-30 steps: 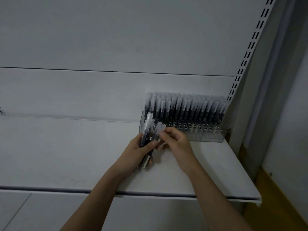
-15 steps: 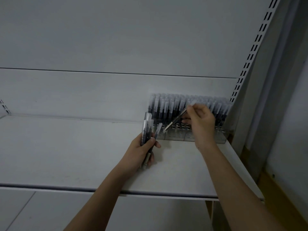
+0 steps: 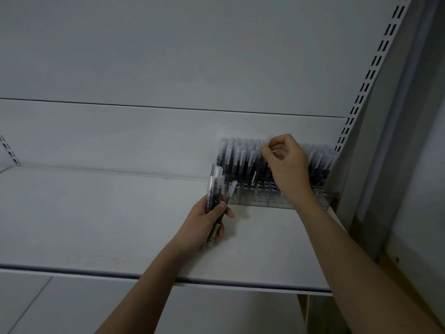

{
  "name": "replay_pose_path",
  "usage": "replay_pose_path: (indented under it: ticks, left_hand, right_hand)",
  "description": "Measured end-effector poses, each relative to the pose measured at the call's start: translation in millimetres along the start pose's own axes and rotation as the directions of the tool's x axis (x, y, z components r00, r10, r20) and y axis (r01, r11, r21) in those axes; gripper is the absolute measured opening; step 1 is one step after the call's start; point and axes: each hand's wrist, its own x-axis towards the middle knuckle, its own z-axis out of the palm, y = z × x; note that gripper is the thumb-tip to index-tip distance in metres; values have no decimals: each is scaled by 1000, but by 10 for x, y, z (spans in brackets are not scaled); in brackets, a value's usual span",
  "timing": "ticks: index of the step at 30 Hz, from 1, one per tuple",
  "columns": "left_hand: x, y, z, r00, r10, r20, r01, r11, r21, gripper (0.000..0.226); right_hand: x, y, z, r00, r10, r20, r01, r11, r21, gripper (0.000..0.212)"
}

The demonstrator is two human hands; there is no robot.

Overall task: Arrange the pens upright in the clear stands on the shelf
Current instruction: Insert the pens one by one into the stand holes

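My left hand (image 3: 207, 219) grips a bundle of pens (image 3: 216, 186) with clear caps, held upright above the white shelf (image 3: 96, 213). At the shelf's back right stand the clear stands (image 3: 255, 201), filled with rows of upright dark pens (image 3: 234, 156). My right hand (image 3: 286, 162) hovers over the middle of those rows. Its fingertips pinch the top of a single pen (image 3: 266, 150) that stands upright among the others; my hand hides most of that pen.
A white back panel (image 3: 168, 68) rises behind the shelf. A slotted upright (image 3: 370, 75) runs up at the right, with a grey wall beyond it. The shelf's front edge (image 3: 144, 277) runs across below my arms. Wooden trim (image 3: 395, 266) shows at lower right.
My right hand took one pen from the left hand's bundle, carried it up and right to the stands, and turned it from tilted to upright among the rows. The left hand stayed put.
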Motion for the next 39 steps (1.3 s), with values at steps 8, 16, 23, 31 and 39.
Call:
replay_pose_path:
  ticks: [8, 16, 23, 31, 39]
  left_hand:
    - [-16, 13, 11, 1000, -1, -6, 1, 1000, 9, 18]
    - [-20, 46, 52, 1000, -8, -21, 9, 999, 41, 25]
    - [11, 73, 155, 1000, -5, -7, 5, 996, 86, 22]
    - [126, 37, 373, 999, -5, 50, 2, 998, 65, 20]
    - [169, 34, 482, 1000, -3, -15, 2, 996, -84, 24]
  right_hand:
    - [-218, 183, 108, 980, 146, 136, -121, 976, -180, 14]
    - [-711, 234, 112, 956, 218, 198, -237, 969, 75, 3]
    - [-861, 210, 119, 865, 339, 370, -436, 873, 220, 9]
    - [-750, 247, 51, 880, 400, 256, -462, 845, 268, 11]
    - [-429, 103, -220, 930, 350, 110, -366, 866, 340, 9]
